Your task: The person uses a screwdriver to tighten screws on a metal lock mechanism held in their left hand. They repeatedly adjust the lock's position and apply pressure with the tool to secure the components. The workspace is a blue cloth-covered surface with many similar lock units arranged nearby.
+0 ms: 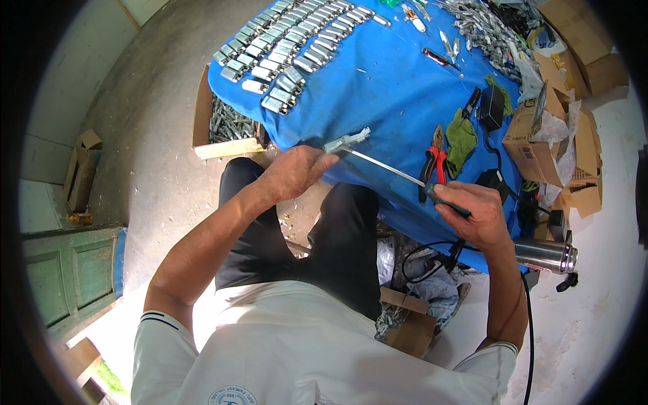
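Note:
My left hand (295,173) grips a small grey metal part (347,140) with a jagged far end, at the near edge of the blue-covered table. In my right hand (474,209) is a screwdriver (388,166) with a dark green handle and a long shiny shaft. Its tip meets the metal part beside my left fingertips; whether it sits in a slot is too small to tell. Just beyond my right hand lie red-and-black pliers (434,164). Next to them is a crumpled green cloth (460,142).
Rows of silver metal pieces (290,44) cover the table's far left. Loose metal parts (482,34) are heaped far right. A cardboard box of parts (233,125) stands at left below the table. A steel flask (545,255), black adapter (492,108) and cartons (540,138) are on the right.

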A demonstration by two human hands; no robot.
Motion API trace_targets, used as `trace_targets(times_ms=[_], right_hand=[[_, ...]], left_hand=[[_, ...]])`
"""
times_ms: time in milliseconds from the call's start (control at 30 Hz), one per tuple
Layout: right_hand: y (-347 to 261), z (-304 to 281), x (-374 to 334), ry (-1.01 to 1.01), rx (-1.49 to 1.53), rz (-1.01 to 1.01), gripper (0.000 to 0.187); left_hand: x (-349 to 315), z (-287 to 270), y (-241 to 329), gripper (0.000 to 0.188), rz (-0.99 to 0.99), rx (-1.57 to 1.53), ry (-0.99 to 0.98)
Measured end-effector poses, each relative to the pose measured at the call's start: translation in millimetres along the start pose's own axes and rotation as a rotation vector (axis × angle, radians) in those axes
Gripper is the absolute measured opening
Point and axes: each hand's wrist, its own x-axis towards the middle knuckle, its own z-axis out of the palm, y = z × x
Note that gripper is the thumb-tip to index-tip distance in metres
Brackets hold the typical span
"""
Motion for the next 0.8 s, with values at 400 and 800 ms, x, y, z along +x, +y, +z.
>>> trace_targets(times_ms=[400, 800], right_hand=[[13.2, 2.6, 0.1, -0.061, 0.15, 0.083, 0.03], [-9.2, 38.4, -25.0, 0.026, 0.493, 0.499, 0.029]], left_hand=[[3.7, 3.5, -0.2, 0.056, -0.006, 0.044, 0.027], [5.5, 8.7, 4.5, 0.057, -0.12, 0.122, 0.102]])
